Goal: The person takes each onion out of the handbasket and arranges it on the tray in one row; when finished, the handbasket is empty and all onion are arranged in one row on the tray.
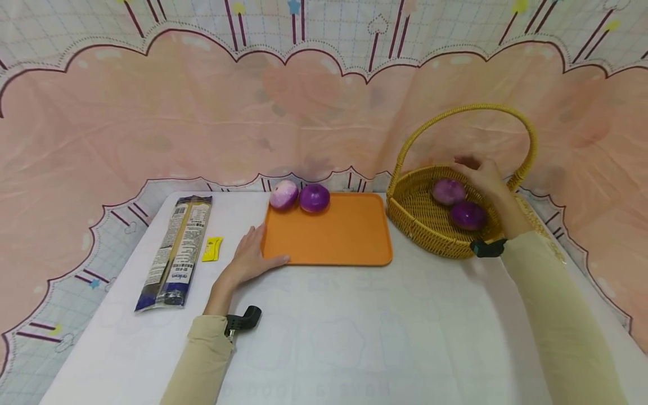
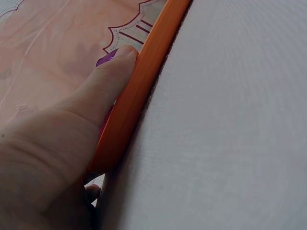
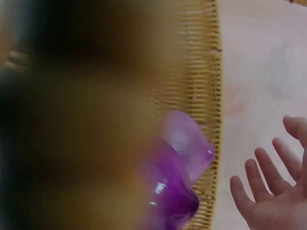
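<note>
A: What's the left hand doing?

B: It's resting on the white table at the near-left corner of the orange tray, fingers straight along the left edge, thumb lying against the near rim. Not gripping anything.

A: And the right hand?

B: It's hovering over the wicker basket on the right, fingers spread & relaxed, holding nothing. Two purple onions are lying in the basket just beneath it.

A: Anything on the tray?

B: Two more purple onions are sitting side by side at its far-left edge.

A: Other stuff?

B: A long noodle pkt & a small yellow sachet are lying left of the tray.
</note>
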Action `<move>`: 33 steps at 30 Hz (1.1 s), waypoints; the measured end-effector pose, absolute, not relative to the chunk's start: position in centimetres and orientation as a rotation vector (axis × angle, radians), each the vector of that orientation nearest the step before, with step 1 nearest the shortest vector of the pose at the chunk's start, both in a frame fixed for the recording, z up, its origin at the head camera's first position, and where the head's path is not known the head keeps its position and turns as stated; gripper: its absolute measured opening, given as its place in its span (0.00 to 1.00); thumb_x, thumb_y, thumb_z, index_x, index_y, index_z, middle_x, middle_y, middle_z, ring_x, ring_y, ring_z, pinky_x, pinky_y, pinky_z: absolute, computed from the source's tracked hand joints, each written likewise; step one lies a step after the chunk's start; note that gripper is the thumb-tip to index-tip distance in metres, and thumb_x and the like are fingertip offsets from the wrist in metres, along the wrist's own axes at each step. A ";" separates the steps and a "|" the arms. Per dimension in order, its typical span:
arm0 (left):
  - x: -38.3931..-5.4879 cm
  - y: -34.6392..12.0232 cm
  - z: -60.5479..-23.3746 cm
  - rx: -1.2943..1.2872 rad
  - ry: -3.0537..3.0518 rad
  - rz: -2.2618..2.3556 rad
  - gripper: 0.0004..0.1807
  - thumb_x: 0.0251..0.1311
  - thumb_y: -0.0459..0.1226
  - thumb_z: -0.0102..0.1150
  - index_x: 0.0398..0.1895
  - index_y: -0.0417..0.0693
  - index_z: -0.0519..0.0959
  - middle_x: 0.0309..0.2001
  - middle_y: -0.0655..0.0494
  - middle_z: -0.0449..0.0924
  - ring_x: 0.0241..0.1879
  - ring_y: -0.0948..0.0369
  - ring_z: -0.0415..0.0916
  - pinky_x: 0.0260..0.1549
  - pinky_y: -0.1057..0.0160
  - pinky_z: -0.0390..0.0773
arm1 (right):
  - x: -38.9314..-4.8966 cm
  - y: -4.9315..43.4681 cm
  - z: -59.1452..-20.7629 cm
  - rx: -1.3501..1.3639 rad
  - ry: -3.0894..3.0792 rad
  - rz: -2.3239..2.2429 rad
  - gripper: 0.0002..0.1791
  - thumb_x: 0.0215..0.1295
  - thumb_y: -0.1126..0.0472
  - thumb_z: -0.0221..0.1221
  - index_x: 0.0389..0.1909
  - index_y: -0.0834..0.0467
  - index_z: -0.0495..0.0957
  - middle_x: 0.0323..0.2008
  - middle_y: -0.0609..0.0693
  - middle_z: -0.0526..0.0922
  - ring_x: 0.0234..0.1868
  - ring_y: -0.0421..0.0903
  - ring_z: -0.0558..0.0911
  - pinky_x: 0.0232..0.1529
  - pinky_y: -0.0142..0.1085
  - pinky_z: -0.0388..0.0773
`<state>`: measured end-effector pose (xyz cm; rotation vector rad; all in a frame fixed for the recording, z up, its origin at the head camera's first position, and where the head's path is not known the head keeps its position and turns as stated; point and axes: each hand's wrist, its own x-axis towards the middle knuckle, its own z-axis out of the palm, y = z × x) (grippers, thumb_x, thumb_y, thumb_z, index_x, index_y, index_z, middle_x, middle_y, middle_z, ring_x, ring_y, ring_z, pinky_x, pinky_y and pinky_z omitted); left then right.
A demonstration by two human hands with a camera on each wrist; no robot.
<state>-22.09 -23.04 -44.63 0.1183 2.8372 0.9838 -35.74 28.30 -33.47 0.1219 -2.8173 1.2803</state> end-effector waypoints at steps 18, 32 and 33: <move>-22.0 -23.0 -44.5 0.113 2.833 0.980 0.63 0.51 0.62 0.64 0.77 0.40 0.39 0.78 0.38 0.40 0.77 0.41 0.32 0.75 0.39 0.36 | -36.7 28.7 -32.8 0.115 -2.842 1.226 0.35 0.68 0.41 0.52 0.65 0.62 0.69 0.61 0.58 0.72 0.56 0.45 0.71 0.52 0.31 0.69; -22.1 -23.1 -44.7 0.133 2.839 0.987 0.62 0.52 0.61 0.64 0.77 0.40 0.39 0.78 0.39 0.40 0.78 0.42 0.31 0.75 0.40 0.35 | -37.4 29.0 -34.0 -0.013 -2.856 1.320 0.35 0.69 0.42 0.51 0.66 0.64 0.67 0.64 0.60 0.71 0.64 0.56 0.67 0.69 0.51 0.64; -22.2 -23.1 -44.7 0.133 2.839 0.987 0.63 0.52 0.61 0.64 0.77 0.40 0.39 0.78 0.39 0.40 0.78 0.42 0.31 0.75 0.40 0.34 | -37.4 29.0 -34.0 -0.027 -2.851 1.323 0.35 0.69 0.41 0.52 0.66 0.64 0.68 0.61 0.57 0.74 0.63 0.54 0.69 0.68 0.49 0.66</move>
